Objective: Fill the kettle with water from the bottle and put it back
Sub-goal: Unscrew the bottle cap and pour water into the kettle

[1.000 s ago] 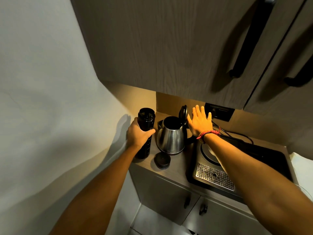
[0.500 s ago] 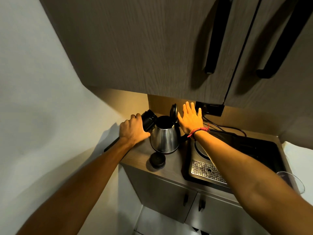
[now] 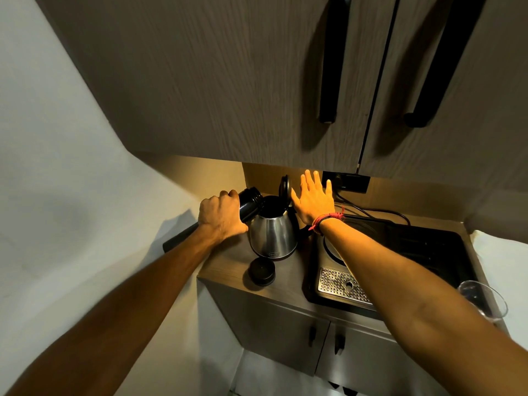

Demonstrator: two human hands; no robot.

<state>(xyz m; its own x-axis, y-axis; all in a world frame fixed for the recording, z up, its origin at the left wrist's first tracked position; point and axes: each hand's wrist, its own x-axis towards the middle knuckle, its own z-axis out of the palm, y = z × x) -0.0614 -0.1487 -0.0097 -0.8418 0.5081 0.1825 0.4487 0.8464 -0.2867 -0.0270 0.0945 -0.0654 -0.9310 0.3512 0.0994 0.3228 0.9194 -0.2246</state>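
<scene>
My left hand (image 3: 221, 217) is clamped round the bottle (image 3: 249, 205), tipped with its mouth at the open kettle (image 3: 273, 232) on the counter (image 3: 228, 261). My right hand (image 3: 314, 200) is spread flat, holding the lid (image 3: 284, 187) up. I judge this the pouring step; next I must tip further, keeping the mouth over the opening.

One kettle (image 3: 273, 234), one bottle (image 3: 250, 202), one cap (image 3: 261, 271), two hands, perhaps one glass (image 3: 483, 300).
</scene>
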